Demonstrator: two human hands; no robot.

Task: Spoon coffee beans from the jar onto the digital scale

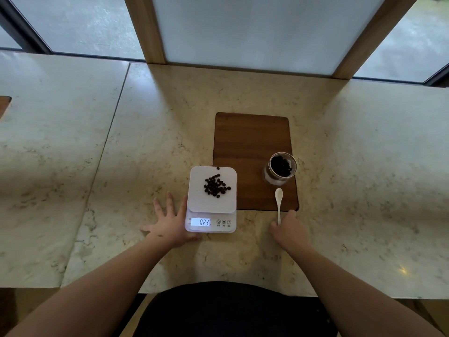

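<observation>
Coffee beans (216, 186) lie heaped on the white digital scale (211, 199) at centre frame; its display reads 023. You're at a pale marble counter (121, 142) before frosted glass panels (243, 30) framed in wood. A dark wooden board (250, 147) sits behind the scale, carrying the open glass jar (280, 168) of beans. Your left hand (167, 223) rests spread flat against the scale's left edge; your right hand (290, 231) pinches the white spoon (279, 203) handle.

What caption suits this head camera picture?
Coffee beans heaped on the scale; right hand on the spoon near the jar.
</observation>
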